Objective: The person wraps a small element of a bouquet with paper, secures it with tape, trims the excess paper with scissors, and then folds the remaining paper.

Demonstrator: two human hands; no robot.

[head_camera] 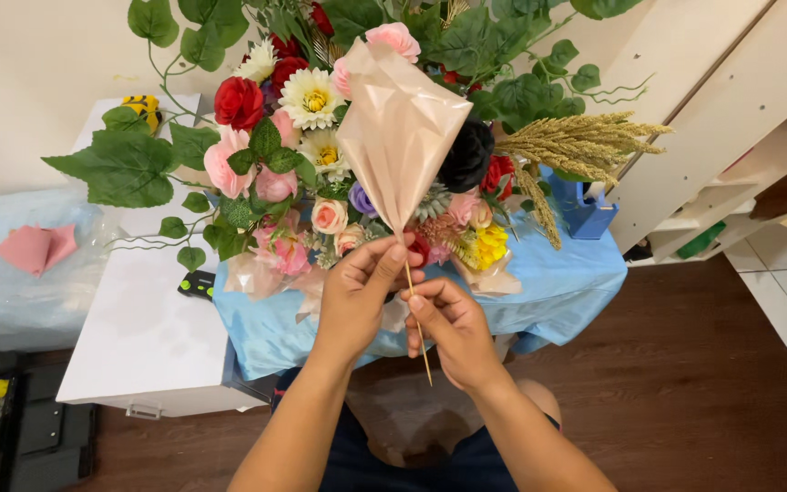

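Head view: left hand (357,296) pinches base of folded peach paper cone (400,128); right hand (448,328) fingers clamp thin wooden stick (417,319) beneath it. Cone looks already shaped and mounted on stick, held above blue cloth (567,282) edge, not yet placed among bouquet (311,137).

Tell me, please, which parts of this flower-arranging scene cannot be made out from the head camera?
- Lower point of the peach folded paper cone: covered by the left hand.
- Upper end of the thin wooden stick: inside the cone and both grips; the right hand pinches it.
- The bouquet's base: behind the hands and the blue cloth.
- Black case, bottom left: cut by the frame edge.
- Shelf contents, right: too small.
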